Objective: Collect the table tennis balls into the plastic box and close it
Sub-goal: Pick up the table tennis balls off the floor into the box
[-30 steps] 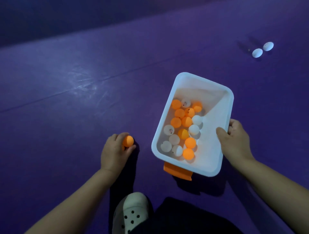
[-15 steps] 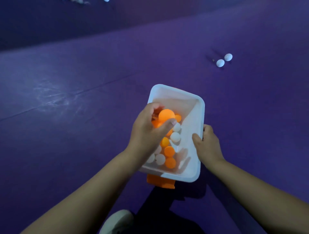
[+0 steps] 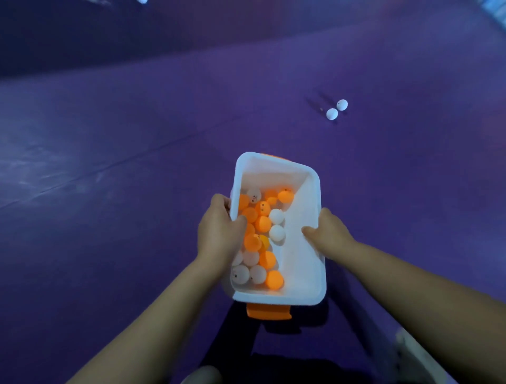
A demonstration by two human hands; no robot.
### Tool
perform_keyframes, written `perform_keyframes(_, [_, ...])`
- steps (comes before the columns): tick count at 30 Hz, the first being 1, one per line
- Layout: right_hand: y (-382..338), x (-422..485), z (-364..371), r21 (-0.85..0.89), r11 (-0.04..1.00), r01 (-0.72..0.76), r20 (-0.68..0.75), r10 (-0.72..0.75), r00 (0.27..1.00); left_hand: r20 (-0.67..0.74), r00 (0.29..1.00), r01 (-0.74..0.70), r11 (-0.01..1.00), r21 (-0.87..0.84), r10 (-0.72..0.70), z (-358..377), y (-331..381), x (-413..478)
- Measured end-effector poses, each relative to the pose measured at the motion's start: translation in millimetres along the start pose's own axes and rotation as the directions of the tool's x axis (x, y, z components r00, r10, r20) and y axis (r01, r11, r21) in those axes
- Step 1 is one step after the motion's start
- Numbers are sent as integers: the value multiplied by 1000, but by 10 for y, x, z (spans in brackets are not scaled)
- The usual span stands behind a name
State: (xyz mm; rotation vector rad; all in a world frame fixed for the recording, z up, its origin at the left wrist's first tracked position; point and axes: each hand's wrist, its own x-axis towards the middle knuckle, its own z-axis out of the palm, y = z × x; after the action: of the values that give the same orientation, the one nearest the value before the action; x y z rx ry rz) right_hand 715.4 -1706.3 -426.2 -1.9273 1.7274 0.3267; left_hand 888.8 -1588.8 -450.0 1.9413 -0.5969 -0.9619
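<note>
A white plastic box (image 3: 306,271) with an orange latch (image 3: 268,312) at its near end is held over the purple floor, lid off. Several orange and white table tennis balls (image 3: 260,235) lie along its left side. My left hand (image 3: 219,233) grips the box's left rim, thumb inside over the balls. My right hand (image 3: 328,233) grips the right rim, thumb on the inner wall. Two white balls (image 3: 336,109) lie side by side on the floor beyond the box to the right.
The purple mat floor (image 3: 123,219) spreads all round, with a seam running diagonally at the left. A pale shoe toe (image 3: 202,375) shows at the bottom edge. Another white ball (image 3: 141,1) lies at the far top edge.
My left hand dropped the orange ball into the box and moved to grip the left rim. The view has shifted, so the two white balls sit nearer the centre.
</note>
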Motion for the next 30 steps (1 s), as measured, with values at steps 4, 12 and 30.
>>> perform_keyframes(4, [-111,118,-78,-47,999,26,45,-24,999,0,1000,18,995,-101,-19,-36,51,80])
perform_keyframes(12, [-591,575,-617,-134,981,140,292,-96,952,-31,996,71,948,-310,-84,-68,287,354])
perform_keyframes(30, [-819,2064,-1219,347,914,209,192,-287,938,-64,994,56,921,-385,-87,207,934,1653])
